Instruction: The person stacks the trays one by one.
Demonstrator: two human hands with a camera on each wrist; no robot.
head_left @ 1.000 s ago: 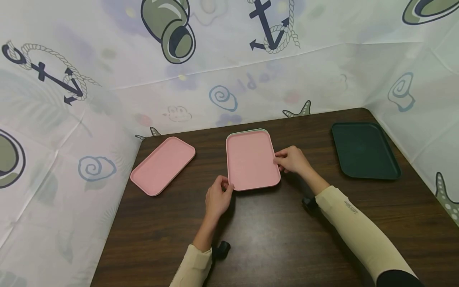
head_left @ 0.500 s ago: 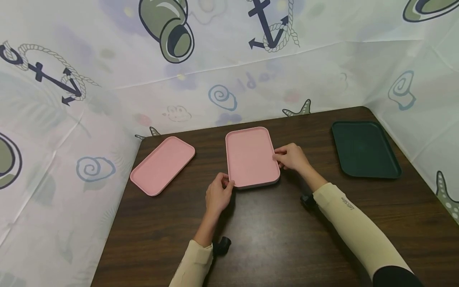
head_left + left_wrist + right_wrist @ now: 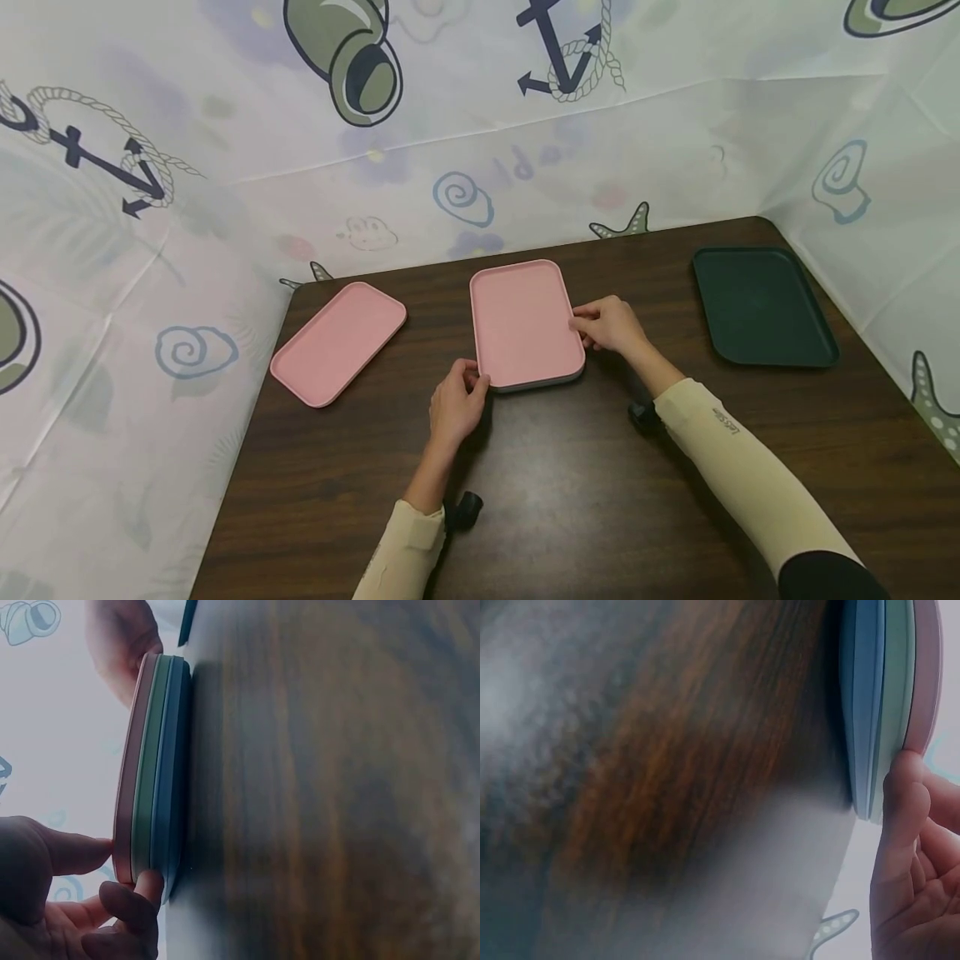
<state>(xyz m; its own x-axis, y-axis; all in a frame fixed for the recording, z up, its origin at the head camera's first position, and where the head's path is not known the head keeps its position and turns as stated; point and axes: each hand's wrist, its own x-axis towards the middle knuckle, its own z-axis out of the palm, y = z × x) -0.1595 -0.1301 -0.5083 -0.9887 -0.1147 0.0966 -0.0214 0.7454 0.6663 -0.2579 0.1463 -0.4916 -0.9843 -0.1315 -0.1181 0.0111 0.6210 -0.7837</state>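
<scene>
A stack of trays (image 3: 525,321) lies on the dark wooden table (image 3: 570,492), pink on top. The wrist views show a green and a blue tray under the pink one (image 3: 154,765) (image 3: 885,697). My left hand (image 3: 480,383) pinches the stack's near left corner, thumb on the pink rim and a finger at the blue tray's edge (image 3: 129,864). My right hand (image 3: 581,321) grips the right long edge, its thumb against the pink and green rims (image 3: 907,795). The stack lies flat on the table.
A second pink tray (image 3: 339,342) lies at an angle on the left of the table. A dark green tray (image 3: 761,307) sits at the far right. Patterned cloth walls close in the back and both sides.
The pink top tray, earlier offset with a green rim showing behind it, now sits square on the stack. Both hands stay at the same edges.
</scene>
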